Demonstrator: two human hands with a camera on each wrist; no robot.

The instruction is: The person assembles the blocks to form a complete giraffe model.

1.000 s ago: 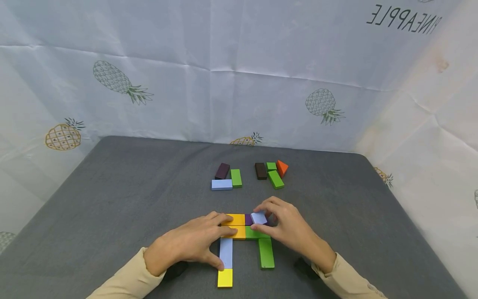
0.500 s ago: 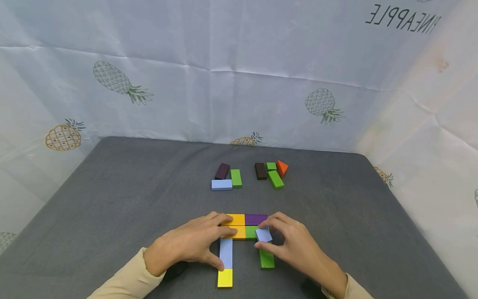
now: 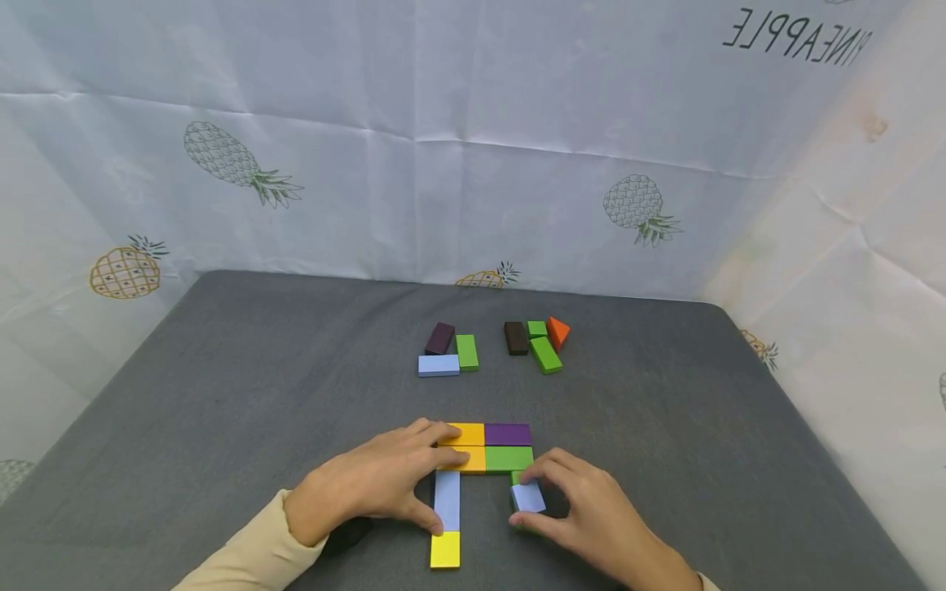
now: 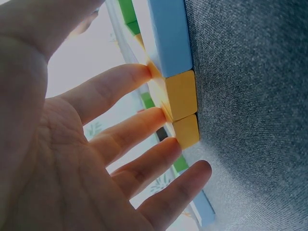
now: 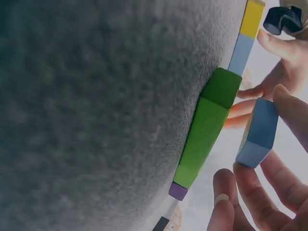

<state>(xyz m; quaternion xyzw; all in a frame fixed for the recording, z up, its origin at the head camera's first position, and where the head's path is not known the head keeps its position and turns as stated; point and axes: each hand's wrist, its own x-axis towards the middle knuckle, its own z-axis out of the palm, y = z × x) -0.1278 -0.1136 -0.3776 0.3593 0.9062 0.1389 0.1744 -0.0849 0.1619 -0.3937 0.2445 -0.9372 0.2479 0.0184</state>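
Flat coloured blocks form an arch shape on the grey table: two orange-yellow blocks (image 3: pixel 470 435), a purple block (image 3: pixel 507 435), a green block (image 3: pixel 509 459), a long light blue block (image 3: pixel 447 502) and a yellow block (image 3: pixel 445 550). My left hand (image 3: pixel 373 484) rests fingertips on the orange-yellow pair, its thumb by the join of the blue and yellow blocks. Between thumb and fingers my right hand (image 3: pixel 591 513) pinches a small light blue block (image 3: pixel 528 497). The right wrist view shows this block (image 5: pixel 260 132) raised above the green leg (image 5: pixel 207 130), which it mostly hides from the head view.
Farther back on the table (image 3: pixel 310 345) lie a dark purple block (image 3: pixel 440 338), a light blue block (image 3: pixel 439 366) and a green block (image 3: pixel 467 352). Right of them are a dark brown block (image 3: pixel 516 338), two green blocks (image 3: pixel 547 355) and an orange triangular block (image 3: pixel 558 332). A pineapple-print cloth (image 3: pixel 443 189) hangs behind.
My right hand has carried the small light blue block from over the purple block toward me, down to over the green leg. My left hand has stayed in place.
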